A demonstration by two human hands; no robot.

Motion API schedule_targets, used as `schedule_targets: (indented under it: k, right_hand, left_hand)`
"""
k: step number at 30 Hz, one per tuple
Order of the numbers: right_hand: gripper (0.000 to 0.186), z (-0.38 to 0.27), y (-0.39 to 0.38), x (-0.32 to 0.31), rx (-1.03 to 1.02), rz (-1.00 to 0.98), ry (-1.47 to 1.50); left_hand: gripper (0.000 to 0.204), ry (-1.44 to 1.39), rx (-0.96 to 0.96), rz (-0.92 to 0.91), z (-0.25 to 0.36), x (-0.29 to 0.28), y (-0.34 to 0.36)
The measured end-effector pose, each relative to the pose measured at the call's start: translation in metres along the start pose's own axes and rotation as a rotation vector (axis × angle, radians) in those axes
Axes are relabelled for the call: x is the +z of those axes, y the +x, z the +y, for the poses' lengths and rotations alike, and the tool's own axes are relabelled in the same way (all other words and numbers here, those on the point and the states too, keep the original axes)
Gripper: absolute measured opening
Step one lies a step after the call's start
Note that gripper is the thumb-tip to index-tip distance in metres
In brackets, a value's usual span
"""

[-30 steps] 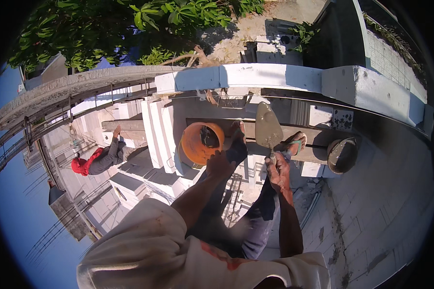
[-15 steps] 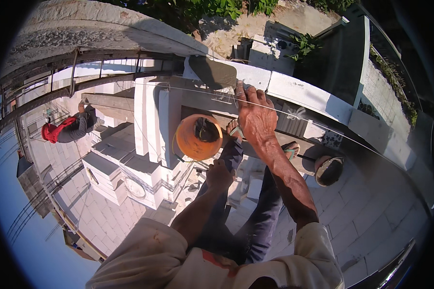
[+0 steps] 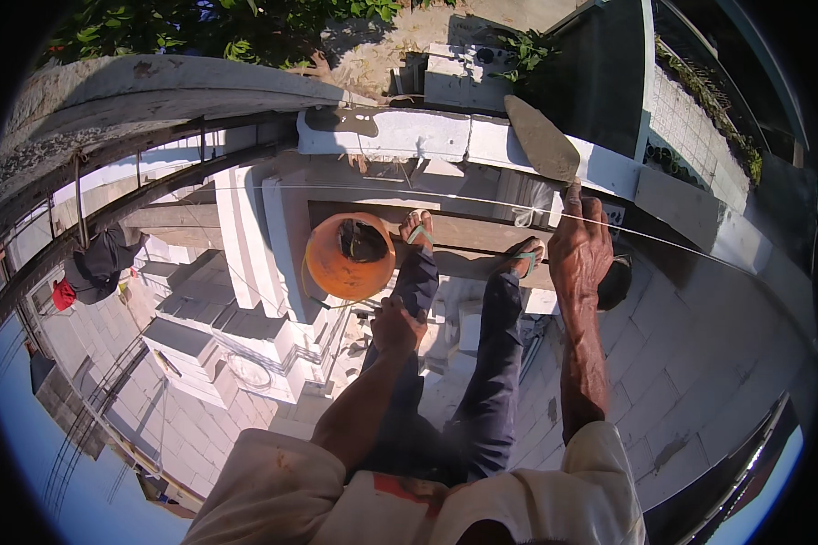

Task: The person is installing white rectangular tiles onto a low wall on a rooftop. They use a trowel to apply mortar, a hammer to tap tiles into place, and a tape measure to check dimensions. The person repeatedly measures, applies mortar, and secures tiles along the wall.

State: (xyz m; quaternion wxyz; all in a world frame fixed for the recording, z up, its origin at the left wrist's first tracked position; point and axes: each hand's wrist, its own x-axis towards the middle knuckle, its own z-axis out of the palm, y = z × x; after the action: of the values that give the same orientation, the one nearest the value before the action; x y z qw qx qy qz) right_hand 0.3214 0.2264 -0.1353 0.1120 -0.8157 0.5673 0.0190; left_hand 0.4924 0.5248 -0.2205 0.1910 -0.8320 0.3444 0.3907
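My right hand (image 3: 580,252) is closed around a trowel; its handle is mostly hidden in the fingers. The trowel's mortar-smeared blade (image 3: 543,141) lies over the top of a row of white blocks (image 3: 418,136). At the left end of that row, wet grey mortar (image 3: 353,122) covers part of the surface. A taut white string (image 3: 482,199) runs along the near side of the blocks, close to my right hand. My left hand (image 3: 397,325) rests on my left knee, fingers loosely bent and thumb apart, with nothing visible in it.
An orange bucket (image 3: 350,277) with dark contents stands left of my feet, on planks (image 3: 468,227). Partly behind my right hand is a dark round container (image 3: 616,283). Lower down at left, another person (image 3: 102,268) bends near white block walls. Scaffold rails (image 3: 80,195) run along the left.
My right hand has moved right along the blocks, and the trowel blade has swung away from the mortared end. My left hand stays at the knee. The view has shifted slightly.
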Motion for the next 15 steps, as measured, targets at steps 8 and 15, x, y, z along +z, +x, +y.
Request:
schedule_targets:
  k: [8,15]
  right_hand:
    - [0.064,-0.084,-0.030,0.127,0.072,0.248,0.672]
    - [0.060,-0.124,-0.108,0.173,-0.111,-0.028,0.810]
  left_hand:
    - [0.062,0.022,0.009,-0.017,-0.001,0.007,-0.004]
    - [0.060,0.024,-0.035,-0.063,0.022,-0.015,-0.006]
